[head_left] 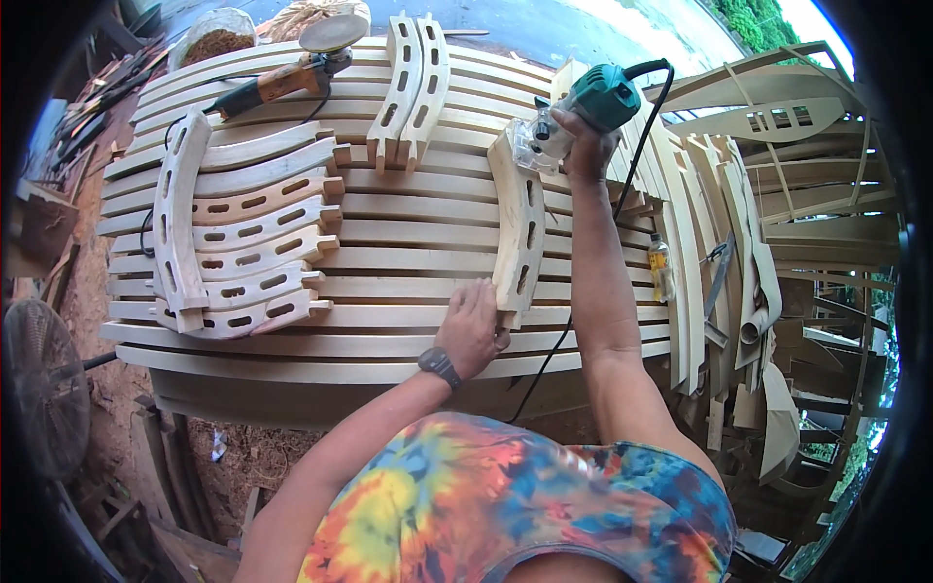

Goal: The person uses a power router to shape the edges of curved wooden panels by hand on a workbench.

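A curved pale wooden piece with long slots [524, 233] lies front to back across wooden slats. My left hand [469, 321] grips its near end, fingers curled around it. My right hand [583, 146] is closed on a green handheld router [601, 97] with a clear base, which sits at the far end of that piece. A black cord [637, 146] runs from the router down along my right arm. Two similar slotted pieces [418, 87] lie side by side beyond, and several more [255, 233] lie in a group on the left with one piece [175, 223] across them.
An orange angle grinder [262, 87] rests at the back left of the slats [408, 257]. A yellow bottle [661, 267] and long wooden strips [685, 291] are on the right, beside stacked plywood parts [797, 170]. A fan [49, 384] stands at the left.
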### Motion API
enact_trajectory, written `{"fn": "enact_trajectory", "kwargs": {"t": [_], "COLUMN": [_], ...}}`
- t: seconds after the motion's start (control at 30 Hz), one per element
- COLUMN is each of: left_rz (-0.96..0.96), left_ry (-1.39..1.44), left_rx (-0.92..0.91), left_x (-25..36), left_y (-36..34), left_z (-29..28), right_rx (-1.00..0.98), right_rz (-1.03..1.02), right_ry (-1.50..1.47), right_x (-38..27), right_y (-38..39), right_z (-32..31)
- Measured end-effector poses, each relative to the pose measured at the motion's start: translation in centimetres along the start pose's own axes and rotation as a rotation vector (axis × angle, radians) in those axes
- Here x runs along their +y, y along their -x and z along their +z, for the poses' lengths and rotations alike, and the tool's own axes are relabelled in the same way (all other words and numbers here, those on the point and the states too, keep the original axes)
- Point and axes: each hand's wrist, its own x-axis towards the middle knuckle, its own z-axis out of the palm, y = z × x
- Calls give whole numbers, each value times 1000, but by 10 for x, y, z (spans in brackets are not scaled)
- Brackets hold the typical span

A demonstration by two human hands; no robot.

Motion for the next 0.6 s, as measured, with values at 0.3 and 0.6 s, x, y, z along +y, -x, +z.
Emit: {"fn": "enact_trajectory", "kwargs": {"t": [0.3,0.6], "left_rz": [-14,-5], "left_ry": [23,4], "left_rx": [21,50], "left_x": [2,-2], "left_y": [-1,3], "left_z": [-1,0], "right_rx": [-26,-41], "right_rz": [26,33], "right_ry": [-96,-81], "right_x": [4,5], "right_y": [-10,-17], "right_z": [8,14]}}
